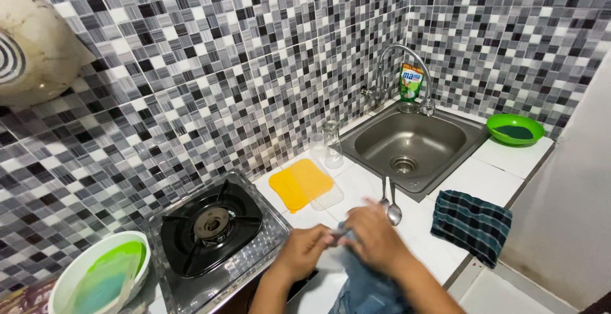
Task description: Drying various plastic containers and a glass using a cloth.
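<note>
1. The left hand (304,250) and the right hand (375,237) are meeting low in the view, over the white worktop (484,180), well in front of the sink (410,143). Both are working on a blue-grey cloth (369,292) – the right hand is pressing down on top of it with fingers curled, the left is pinching its edge. The motion blur is hiding whether anything else sits inside the cloth.
2. Just beyond the right hand, between it and the sink, two metal spoons (389,202) are lying side by side on the worktop, bowls toward the hands.
3. To the right of the sink's front edge, a dark checked towel (471,225) is lying crumpled near the worktop's edge.
4. Left of the sink and nearer the hands, a single gas burner (213,225) is sitting on its steel base; further left of that, a white bowl (63,282) is holding green and teal plastic pieces.
5. Between burner and sink, a yellow-orange flat lid (300,183) is resting on a clear container.
6. Just beside the sink's left rim, a clear glass carafe (332,143) is standing upright.
7. Behind the sink, a curved tap (407,56) is rising – a green soap pouch (410,82) is leaning near it.
8. Right of the sink, by the wall, a green bowl (514,128) is sitting.
</note>
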